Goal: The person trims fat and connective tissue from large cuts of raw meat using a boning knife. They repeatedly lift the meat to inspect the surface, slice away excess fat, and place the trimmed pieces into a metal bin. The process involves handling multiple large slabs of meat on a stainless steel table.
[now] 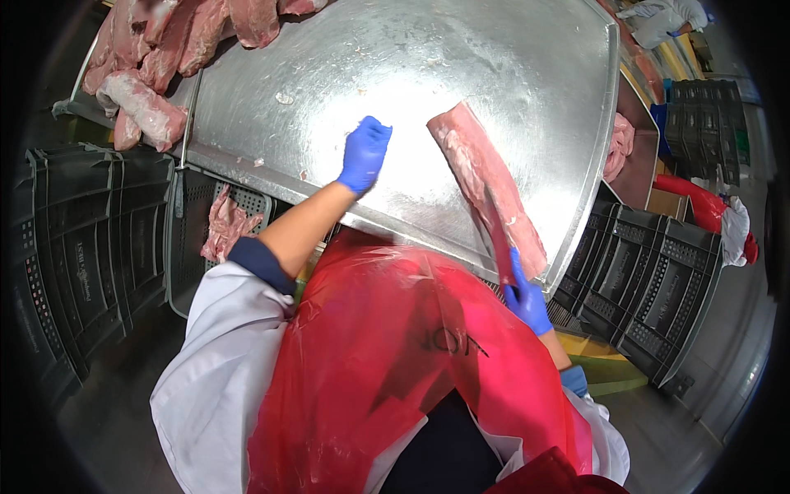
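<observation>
A long, pale pink strip of boneless meat (475, 156) lies slantwise on the metal table (403, 49), right of the middle. My right hand (528, 303), blue-gloved, is at the table's front edge by the near end of the meat. It grips a knife (499, 244), whose long blade points away along the meat's left side and reflects red; the handle is mostly hidden in my fingers. My left hand (364, 156), also gloved in blue, is closed in a fist over the table, apart from the meat. Nothing shows between its fingers.
Several meat pieces (148, 103) are heaped at the far left. Beneath the table's left edge, a grey crate (177, 239) holds meat trimmings (229, 224). Dark crates (646, 276) stand at the right, near a bin with meat (619, 148). Another person (658, 20) is at the far right.
</observation>
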`<state>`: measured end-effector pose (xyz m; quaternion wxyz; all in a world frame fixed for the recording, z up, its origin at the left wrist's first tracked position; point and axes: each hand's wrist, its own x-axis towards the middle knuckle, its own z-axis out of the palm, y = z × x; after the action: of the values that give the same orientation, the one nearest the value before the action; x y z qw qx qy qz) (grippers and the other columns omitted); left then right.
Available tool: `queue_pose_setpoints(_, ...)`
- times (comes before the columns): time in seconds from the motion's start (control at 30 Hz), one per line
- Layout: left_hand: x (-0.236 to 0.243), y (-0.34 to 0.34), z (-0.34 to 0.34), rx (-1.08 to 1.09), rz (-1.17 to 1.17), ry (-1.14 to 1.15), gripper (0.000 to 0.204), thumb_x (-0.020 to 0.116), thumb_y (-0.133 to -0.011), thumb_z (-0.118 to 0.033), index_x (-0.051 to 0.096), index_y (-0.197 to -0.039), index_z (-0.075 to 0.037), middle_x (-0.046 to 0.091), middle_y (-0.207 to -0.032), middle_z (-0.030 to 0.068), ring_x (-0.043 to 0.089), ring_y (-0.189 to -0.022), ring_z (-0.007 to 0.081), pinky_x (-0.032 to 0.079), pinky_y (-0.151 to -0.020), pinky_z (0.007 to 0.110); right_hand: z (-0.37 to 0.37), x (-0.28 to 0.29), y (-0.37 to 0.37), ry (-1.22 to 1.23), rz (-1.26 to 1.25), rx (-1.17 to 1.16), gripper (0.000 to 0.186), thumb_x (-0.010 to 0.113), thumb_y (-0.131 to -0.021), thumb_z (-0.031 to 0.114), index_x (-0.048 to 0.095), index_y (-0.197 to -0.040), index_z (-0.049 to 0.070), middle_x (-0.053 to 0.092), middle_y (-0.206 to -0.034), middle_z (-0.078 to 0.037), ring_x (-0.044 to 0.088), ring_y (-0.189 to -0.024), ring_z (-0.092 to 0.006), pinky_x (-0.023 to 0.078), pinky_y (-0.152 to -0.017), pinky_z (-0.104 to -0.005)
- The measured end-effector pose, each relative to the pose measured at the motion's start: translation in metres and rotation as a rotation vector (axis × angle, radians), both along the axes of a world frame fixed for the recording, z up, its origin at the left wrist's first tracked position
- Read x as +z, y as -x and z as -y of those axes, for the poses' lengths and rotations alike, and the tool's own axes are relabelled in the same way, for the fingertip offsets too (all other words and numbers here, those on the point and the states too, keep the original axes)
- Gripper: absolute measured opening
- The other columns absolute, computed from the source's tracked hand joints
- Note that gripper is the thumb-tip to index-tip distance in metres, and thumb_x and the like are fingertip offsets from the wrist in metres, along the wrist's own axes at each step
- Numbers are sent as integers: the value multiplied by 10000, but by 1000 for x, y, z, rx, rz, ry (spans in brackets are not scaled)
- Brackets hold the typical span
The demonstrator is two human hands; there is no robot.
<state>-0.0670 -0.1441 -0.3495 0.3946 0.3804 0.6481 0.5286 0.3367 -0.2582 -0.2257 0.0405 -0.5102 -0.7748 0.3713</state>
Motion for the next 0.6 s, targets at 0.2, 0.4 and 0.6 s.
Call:
queue_pose_setpoints(0.2,-46,-119,-57,-134,36,241,440,688,-868,-432,667,-927,4,691,-785,199,693,-808,305,527,-749,423,-93,-8,21,68,83,-446,761,563,-936,106,220,-1607,207,673,-903,-257,627,-642,-231,492,-636,-349)
queue_pose_setpoints(0.4,-38,-92,-66,-219,269,356,259,647,-897,-237,667,-891,20,699,-793,144,670,-744,230,525,-705,380,-140,-51,47,-330,-6,-277,754,563,-919,108,254,-1592,248,665,-806,-262,670,-665,-395,545,-675,-467)
queue_pose_setpoints(0.6,-51,-81,-59,-227,254,256,199,631,-886,-170,662,-866,26,677,-805,109,656,-783,200,509,-705,364,-205,-34,147,-252,260,163,761,545,-889,165,266,-1568,366,691,-860,-219,675,-743,-414,545,-709,-494)
